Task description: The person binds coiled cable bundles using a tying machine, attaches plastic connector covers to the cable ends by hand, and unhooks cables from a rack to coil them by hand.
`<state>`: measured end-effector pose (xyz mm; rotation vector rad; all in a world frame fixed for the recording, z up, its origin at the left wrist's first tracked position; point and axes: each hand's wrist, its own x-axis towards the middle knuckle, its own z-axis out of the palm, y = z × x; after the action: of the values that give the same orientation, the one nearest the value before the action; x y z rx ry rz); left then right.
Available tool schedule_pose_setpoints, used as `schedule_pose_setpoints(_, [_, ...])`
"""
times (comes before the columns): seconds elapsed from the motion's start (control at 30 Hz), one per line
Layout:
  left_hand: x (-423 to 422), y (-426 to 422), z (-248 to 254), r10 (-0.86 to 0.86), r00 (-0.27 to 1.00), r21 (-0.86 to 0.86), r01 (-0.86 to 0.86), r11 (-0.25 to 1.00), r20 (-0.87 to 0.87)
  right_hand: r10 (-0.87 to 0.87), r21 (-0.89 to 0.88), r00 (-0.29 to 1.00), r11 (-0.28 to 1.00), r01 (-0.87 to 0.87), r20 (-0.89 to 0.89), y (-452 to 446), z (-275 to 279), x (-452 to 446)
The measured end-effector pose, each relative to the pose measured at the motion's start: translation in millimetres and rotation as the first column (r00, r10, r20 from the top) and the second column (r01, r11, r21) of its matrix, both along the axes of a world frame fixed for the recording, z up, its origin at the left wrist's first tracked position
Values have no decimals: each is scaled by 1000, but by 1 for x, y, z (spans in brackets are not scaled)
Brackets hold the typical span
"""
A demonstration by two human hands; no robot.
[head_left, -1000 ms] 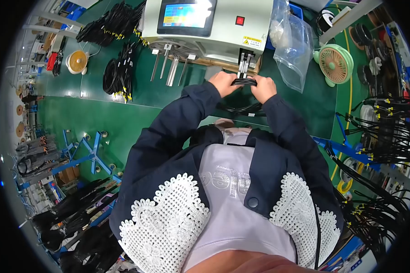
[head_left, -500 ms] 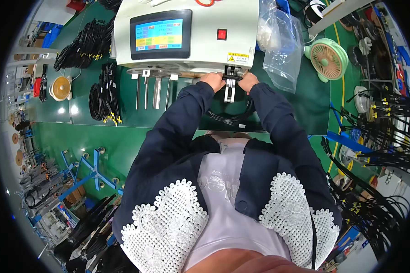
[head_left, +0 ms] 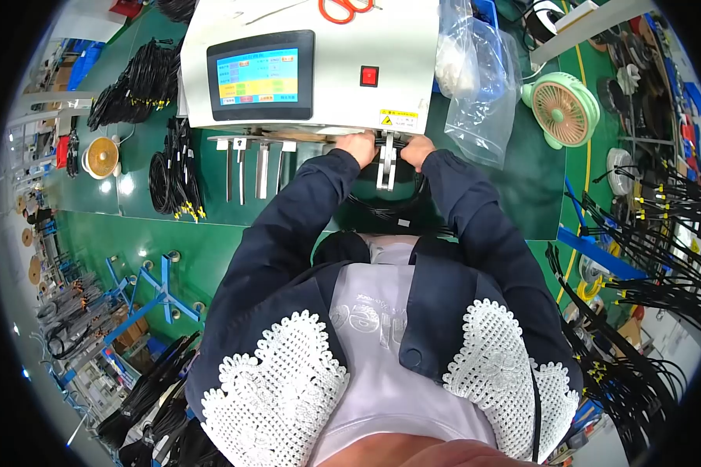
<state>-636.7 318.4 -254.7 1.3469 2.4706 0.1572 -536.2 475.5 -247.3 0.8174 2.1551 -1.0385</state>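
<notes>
Nearest is a dark jacket (head_left: 269, 226) with white lace (head_left: 276, 389), worn over a pale shirt (head_left: 397, 373). On the shirt there are large raised letters, but the folds disturb them and I cannot read the word.

Farther, a coil of black cable (head_left: 389, 210) is at the near edge of the green desk (head_left: 522, 198). Its lower curve hangs on the person's side of both hands, and its upper part passes between them, at a metal clamp (head_left: 386, 167). A small white tag (head_left: 404, 222) sits on this curve; no text can be read on it. The right hand (head_left: 356, 146) and the left hand (head_left: 418, 152) are curled narrow and hold the upper part of the coil, one on each side of the clamp; their fingertips are mostly hidden.

Near the right hand, metal rods (head_left: 262, 173) stick out under a pale machine (head_left: 343, 101). On its front is a yellow label (head_left: 398, 119) with a warning triangle, its characters too small to read. Above it is a red switch (head_left: 369, 75), and to the side a lit screen (head_left: 257, 75) with lines of tiny text, also not legible. Red-handled scissors (head_left: 337, 15) lie on top.
</notes>
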Motion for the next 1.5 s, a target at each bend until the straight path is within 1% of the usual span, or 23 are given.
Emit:
schedule_pose_setpoints(0.23, [0,0,-2,31,997,-14,-30,999,66,235,81,970,970,-230,-64,6,-37,1])
schedule_pose_setpoints(0.37, [5,-3,10,53,997,4,-53,999,57,-17,99,996,995,26,-87,-2,-21,3])
schedule_pose_setpoints(0.43, [11,-6,3,79,997,22,-79,997,-24,-64,181,960,977,117,-274,-12,-27,14])
schedule_pose_setpoints(0.5, [26,-12,14,103,993,14,-102,995,-53,297,480,840,876,-50,-455,-21,-53,33])
schedule_pose_setpoints(0.53, [33,-20,8,84,965,154,-46,987,-249,7,349,865,917,195,-502,-29,-69,40])
schedule_pose_setpoints(0.57, [43,-25,-7,154,811,274,8,962,-564,101,341,838,934,106,-537,-30,-38,49])
schedule_pose_setpoints(0.6, [58,-30,57,152,985,97,-144,985,-77,14,261,704,934,244,-710,-42,2,65])
schedule_pose_setpoints(0.63, [71,-43,77,117,993,130,-118,984,18,39,247,802,959,137,-596,-41,26,78])
schedule_pose_setpoints(0.67, [83,-52,77,91,996,243,-94,965,22,-163,-56,938,987,153,-305,-52,98,91])
schedule_pose_setpoints(0.73, [109,-65,110,141,990,287,-138,948,8,-225,-83,879,974,210,-421,-60,106,113])
schedule_pose_setpoints(0.77, [120,-73,122,158,987,345,-147,927,-4,-86,13,774,993,120,-628,-58,89,122])
schedule_pose_setpoints(0.87, [148,-102,159,245,954,477,-298,827,172,38,28,647,999,-25,-762,-81,149,144])
schedule_pose_setpoints(0.93, [163,-132,168,290,957,733,-182,655,-21,74,34,558,996,-81,-827,-95,175,156])
schedule_pose_setpoints(1.0, [188,-171,192,421,899,809,-154,567,-124,47,-24,520,991,-130,-853,-104,198,163])
schedule_pose_setpoints(1.07, [218,-208,165,687,726,822,-403,402,20,12,-67,439,984,-163,-898,-111,209,164])
schedule_pose_setpoints(1.1, [225,-228,136,702,678,811,-526,254,219,-45,-144,425,968,-204,-904,-117,218,163])
schedule_pose_setpoints(1.13, [238,-236,134,576,625,712,-694,104,526,-106,-221,411,945,-243,-905,-124,226,159])
schedule_pose_setpoints(1.17, [248,-245,134,386,503,551,-835,-15,773,-185,-271,303,924,-271,-935,-135,227,154])
schedule_pose_setpoints(1.2, [257,-251,135,146,328,342,-935,-88,933,-283,-416,411,864,-283,-866,-145,232,152])
schedule_pose_setpoints(1.27, [257,-251,141,-267,335,329,-942,-66,904,-423,-646,589,727,-232,-688,-167,248,144])
schedule_pose_setpoints(1.33, [249,-241,179,-299,481,408,-870,-275,824,-534,-767,623,617,-175,-572,-193,252,130])
schedule_pose_setpoints(1.4, [220,-269,186,-380,517,383,-844,-375,767,-642,-863,608,479,-159,-468,-220,254,114])
schedule_pose_setpoints(1.5, [181,-322,206,-344,503,388,-852,-352,793,-634,-923,688,356,-145,-353,-255,232,75])
